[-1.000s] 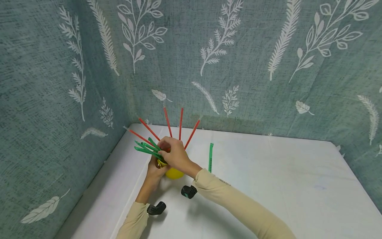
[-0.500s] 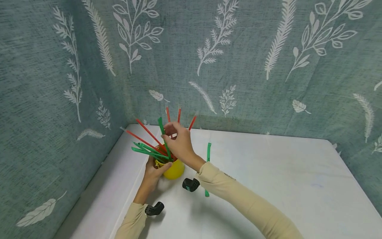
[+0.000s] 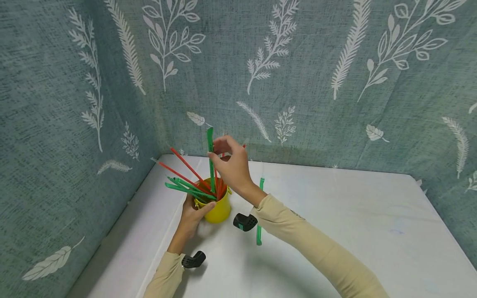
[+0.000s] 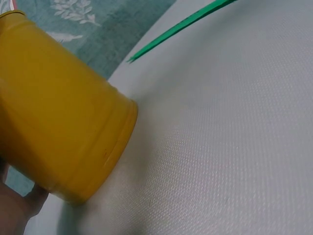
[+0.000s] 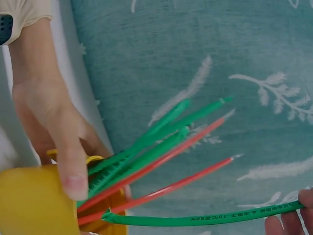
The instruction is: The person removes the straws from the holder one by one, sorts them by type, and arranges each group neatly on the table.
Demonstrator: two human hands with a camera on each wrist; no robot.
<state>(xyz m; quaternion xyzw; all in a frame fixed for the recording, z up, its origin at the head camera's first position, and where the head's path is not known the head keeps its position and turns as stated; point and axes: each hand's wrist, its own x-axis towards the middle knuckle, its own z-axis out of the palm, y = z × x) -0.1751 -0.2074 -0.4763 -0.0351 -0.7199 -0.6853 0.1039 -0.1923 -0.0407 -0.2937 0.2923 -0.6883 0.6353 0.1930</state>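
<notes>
A small yellow bucket [image 3: 218, 212] with wire handle fittings stands on the white table, several straws leaning out of it. My left hand [image 3: 191, 217] grips its left side, thumb at the rim; in the right wrist view the thumb [image 5: 73, 181] lies over the edge. Above the bucket, my right hand [image 3: 234, 167] pinches a green-wrapped straw [image 3: 210, 140] with printed lettering. The lower end of that straw is at the bucket's mouth. Other green-wrapped straws [image 3: 183, 187] and red straws [image 3: 184, 160] in clear wrappers fan out leftward; my right hand partly hides more red ones.
One more green-wrapped straw [image 3: 258, 238] lies on the white table [image 3: 343, 223] right of the bucket, partly under the right forearm. Black wrist cameras [image 3: 194, 260] stick out from both sleeves. A patterned teal curtain [image 3: 316, 124] hangs behind and at left.
My right hand has risen and moved right from the green bundle, drawing one green-wrapped straw upright above the bucket. My left hand keeps its grip on the bucket.
</notes>
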